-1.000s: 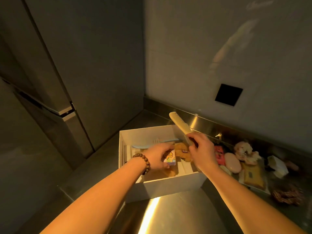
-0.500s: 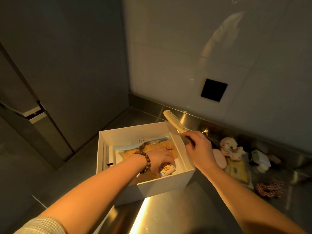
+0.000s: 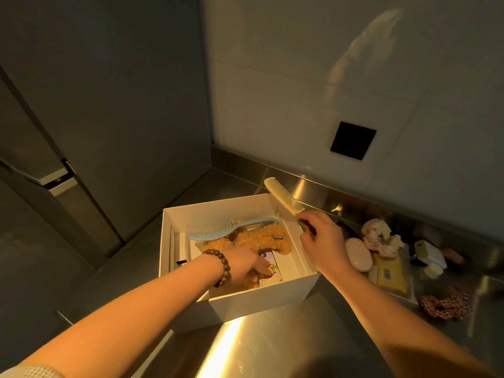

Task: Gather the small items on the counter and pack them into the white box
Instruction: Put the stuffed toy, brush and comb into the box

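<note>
The white box (image 3: 261, 302) stands open on the steel counter. Inside it lie a light blue hairbrush (image 3: 218, 233), a tan plush toy (image 3: 261, 241) and a small cartoon-printed packet (image 3: 271, 268). My left hand (image 3: 245, 267), with a bead bracelet on the wrist, is down inside the box and presses on the packet. My right hand (image 3: 324, 238) hovers over the box's right wall and grips a cream comb (image 3: 283, 196) by its handle, teeth end pointing up and away.
Right of the box lie a pink oval soap (image 3: 358, 255), a cream scrunchie (image 3: 380, 237), a yellow packet (image 3: 391, 276), a small white box (image 3: 429, 256) and a red checked scrunchie (image 3: 446, 306). A dark cabinet stands to the left, a tiled wall behind.
My left hand has gone from holding the packet above the plush to pressing it low in the box's front right. My right hand has kept the comb raised over the box's right side.
</note>
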Demonstrator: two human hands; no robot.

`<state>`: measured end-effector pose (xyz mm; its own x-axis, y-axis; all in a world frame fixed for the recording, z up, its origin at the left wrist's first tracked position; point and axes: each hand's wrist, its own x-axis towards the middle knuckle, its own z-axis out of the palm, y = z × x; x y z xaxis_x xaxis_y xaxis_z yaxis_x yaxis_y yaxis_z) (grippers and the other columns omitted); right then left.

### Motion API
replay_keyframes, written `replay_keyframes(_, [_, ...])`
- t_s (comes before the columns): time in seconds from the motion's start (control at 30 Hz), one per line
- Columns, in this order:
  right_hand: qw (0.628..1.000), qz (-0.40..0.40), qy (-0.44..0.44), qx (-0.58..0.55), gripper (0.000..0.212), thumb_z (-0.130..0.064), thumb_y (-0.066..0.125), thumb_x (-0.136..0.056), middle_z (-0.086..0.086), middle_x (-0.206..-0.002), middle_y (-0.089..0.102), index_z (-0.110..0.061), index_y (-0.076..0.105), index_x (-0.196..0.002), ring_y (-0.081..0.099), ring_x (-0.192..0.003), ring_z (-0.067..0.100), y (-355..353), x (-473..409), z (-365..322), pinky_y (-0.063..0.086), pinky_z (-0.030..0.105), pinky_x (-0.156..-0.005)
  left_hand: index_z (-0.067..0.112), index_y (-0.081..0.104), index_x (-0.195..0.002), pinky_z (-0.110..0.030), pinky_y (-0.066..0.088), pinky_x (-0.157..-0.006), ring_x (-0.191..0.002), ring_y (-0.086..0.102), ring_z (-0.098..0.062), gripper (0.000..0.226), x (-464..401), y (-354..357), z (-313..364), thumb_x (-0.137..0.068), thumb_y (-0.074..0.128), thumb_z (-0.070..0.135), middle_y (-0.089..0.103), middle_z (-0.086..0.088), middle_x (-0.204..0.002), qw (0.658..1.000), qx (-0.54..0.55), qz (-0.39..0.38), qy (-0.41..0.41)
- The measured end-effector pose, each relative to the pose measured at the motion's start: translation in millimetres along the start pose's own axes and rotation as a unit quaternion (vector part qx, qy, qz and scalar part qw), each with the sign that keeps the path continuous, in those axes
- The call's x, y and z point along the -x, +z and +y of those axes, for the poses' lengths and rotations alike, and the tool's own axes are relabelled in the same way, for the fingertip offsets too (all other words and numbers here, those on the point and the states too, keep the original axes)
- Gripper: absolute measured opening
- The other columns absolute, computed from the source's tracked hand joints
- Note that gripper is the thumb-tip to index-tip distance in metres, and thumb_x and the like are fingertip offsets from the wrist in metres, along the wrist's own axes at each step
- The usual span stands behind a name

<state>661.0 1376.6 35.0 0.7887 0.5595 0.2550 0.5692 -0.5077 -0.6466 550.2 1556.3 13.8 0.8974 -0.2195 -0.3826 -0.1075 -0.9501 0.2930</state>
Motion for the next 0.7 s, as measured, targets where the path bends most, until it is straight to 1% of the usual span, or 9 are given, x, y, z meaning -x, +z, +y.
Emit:
replay_keyframes(0.1, [1.0, 0.003, -0.004, -0.001, 0.034, -0.004, 0.061, -0.088, -0.002, -0.123, 0.058, -0.018, 0.063, -0.119, 0.051, -0.111, 0.007, 0.1, -0.3, -4.6, 0.031, 0.0, -0.081, 0.018, 0.039, -0.141, -0.04, 0.032, -0.107, -0.133, 0.034, -0.028, 0.042, -3.6, 1.8, 3.3, -0.099, 0.039, 0.019, 0.032, -0.003, -0.15, 0.99, -0.116, -0.082, 0.025])
replay_keyframes(0.2, [1.0, 0.003, -0.008, -0.003, 0.034, -0.005, 0.06, -0.088, -0.004, -0.123, 0.058, -0.019, 0.063, -0.119, 0.049, -0.11, 0.006, 0.3, -0.2, -7.8, 0.032, -0.001, -0.079, 0.018, 0.03, -0.144, -0.043, 0.033, -0.106, -0.134, 0.03, -0.031, 0.045, -6.8, 1.8, 3.4, -0.099, 0.037, 0.015, 0.021, -0.003, -0.154, 0.977, -0.187, -0.103, 0.012])
replay_keyframes(0.27, [1.0, 0.0, -0.008, -0.008, 0.034, -0.006, 0.06, -0.089, -0.005, -0.122, 0.057, -0.019, 0.063, -0.12, 0.049, -0.111, 0.005, 1.0, 0.0, -10.7, 0.033, 0.001, -0.081, 0.02, 0.023, -0.146, -0.044, 0.034, -0.105, -0.132, 0.03, -0.033, 0.052, -6.7, 2.0, 1.6, -0.098, 0.04, 0.015, 0.018, -0.002, -0.155, 0.975, -0.193, -0.107, -0.033])
replay_keyframes(0.37, [1.0, 0.001, -0.014, -0.011, 0.033, -0.005, 0.06, -0.089, -0.003, -0.122, 0.058, -0.018, 0.063, -0.119, 0.051, -0.112, 0.007, 1.8, 0.0, -15.1, 0.038, 0.01, -0.089, 0.019, 0.02, -0.148, -0.042, 0.039, -0.102, -0.127, 0.037, -0.032, 0.056, -6.9, 5.3, -1.5, -0.096, 0.042, 0.014, 0.025, -0.003, -0.153, 0.983, -0.154, -0.052, -0.082])
replay_keyframes(0.4, [1.0, 0.003, -0.018, -0.011, 0.033, -0.005, 0.059, -0.089, -0.003, -0.122, 0.058, -0.017, 0.063, -0.119, 0.05, -0.111, 0.006, 1.8, 0.2, -16.2, 0.038, 0.01, -0.089, 0.02, 0.023, -0.147, -0.041, 0.038, -0.103, -0.127, 0.039, -0.03, 0.053, -6.7, 7.9, -3.8, -0.097, 0.041, 0.014, 0.027, -0.001, -0.152, 0.988, -0.137, -0.03, -0.069])
replay_keyframes(0.47, [1.0, 0.006, -0.022, -0.012, 0.033, -0.005, 0.059, -0.089, -0.002, -0.122, 0.059, -0.017, 0.064, -0.119, 0.049, -0.11, 0.005, 1.7, 0.9, -17.3, 0.037, 0.009, -0.088, 0.024, 0.035, -0.142, -0.038, 0.034, -0.106, -0.127, 0.04, -0.026, 0.043, -4.8, 12.0, -5.6, -0.1, 0.036, 0.025, 0.034, 0.002, -0.148, 0.994, -0.106, 0.002, -0.005])
replay_keyframes(0.53, [1.0, 0.001, -0.018, -0.015, 0.032, -0.006, 0.059, -0.089, -0.002, -0.122, 0.058, -0.017, 0.063, -0.12, 0.051, -0.112, 0.008, 1.5, 0.9, -17.5, 0.039, 0.011, -0.089, 0.019, 0.043, -0.137, -0.039, 0.033, -0.106, -0.126, 0.042, -0.026, 0.039, -1.7, 13.1, -6.9, -0.1, 0.036, 0.029, 0.042, -0.003, -0.142, 0.99, -0.13, -0.012, 0.055])
replay_keyframes(0.6, [1.0, 0.0, -0.015, -0.016, 0.032, -0.007, 0.06, -0.09, -0.003, -0.122, 0.058, -0.017, 0.063, -0.119, 0.051, -0.112, 0.007, 1.8, 1.6, -17.3, 0.04, 0.01, -0.088, 0.011, 0.039, -0.139, -0.04, 0.03, -0.107, -0.131, 0.035, -0.026, 0.041, -1.0, 14.6, -7.1, -0.098, 0.039, 0.02, 0.037, -0.007, -0.146, 0.984, -0.161, -0.055, 0.06])
replay_keyframes(0.7, [1.0, 0.0, -0.017, -0.014, 0.032, -0.007, 0.06, -0.09, -0.004, -0.123, 0.058, -0.018, 0.063, -0.119, 0.048, -0.108, 0.002, 3.2, 2.7, -16.4, 0.036, 0.004, -0.083, 0.012, 0.019, -0.147, -0.04, 0.021, -0.113, -0.141, 0.015, -0.02, 0.053, -7.0, 18.2, -6.8, -0.099, 0.038, 0.023, 0.014, -0.002, -0.156, 0.983, -0.166, -0.072, -0.007])
